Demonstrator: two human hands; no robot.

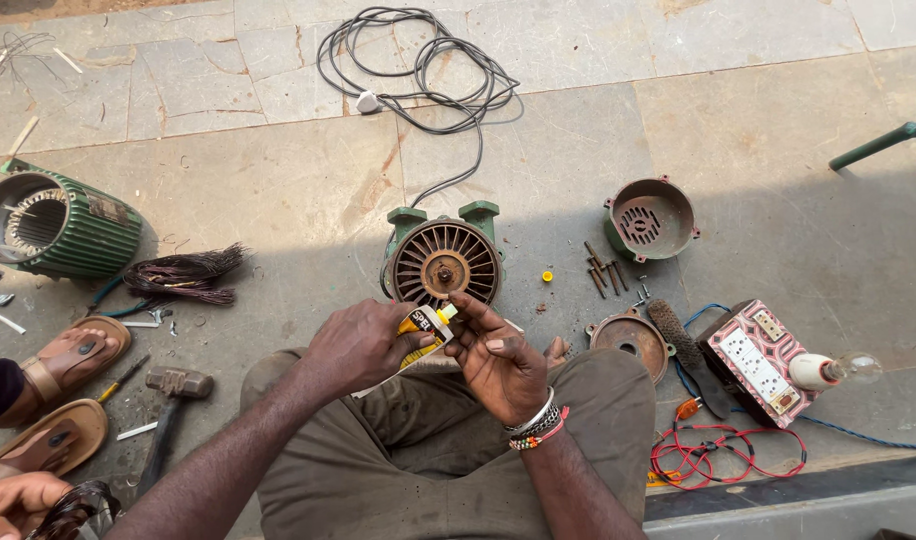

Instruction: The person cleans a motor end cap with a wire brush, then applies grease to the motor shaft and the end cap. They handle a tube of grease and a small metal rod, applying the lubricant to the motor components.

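My left hand (358, 345) grips a small yellow and black glue tube (425, 330) on its white card. My right hand (498, 360) touches the tube's yellow tip with its fingers, which hold nothing of their own. Both hands hover over my lap, just in front of a green electric motor (444, 260) whose rusty finned rotor end faces up. A small yellow cap (547, 276) lies on the stone floor to the motor's right.
A rusty end cover (649, 218), loose bolts (604, 270), a round plate (630, 338), a brush (678, 338) and a socket box with bulb (763, 362) lie right. A stator housing (53, 225), wire bundle (183, 275), hammer (173, 395) and another person's sandalled feet (68, 355) are left.
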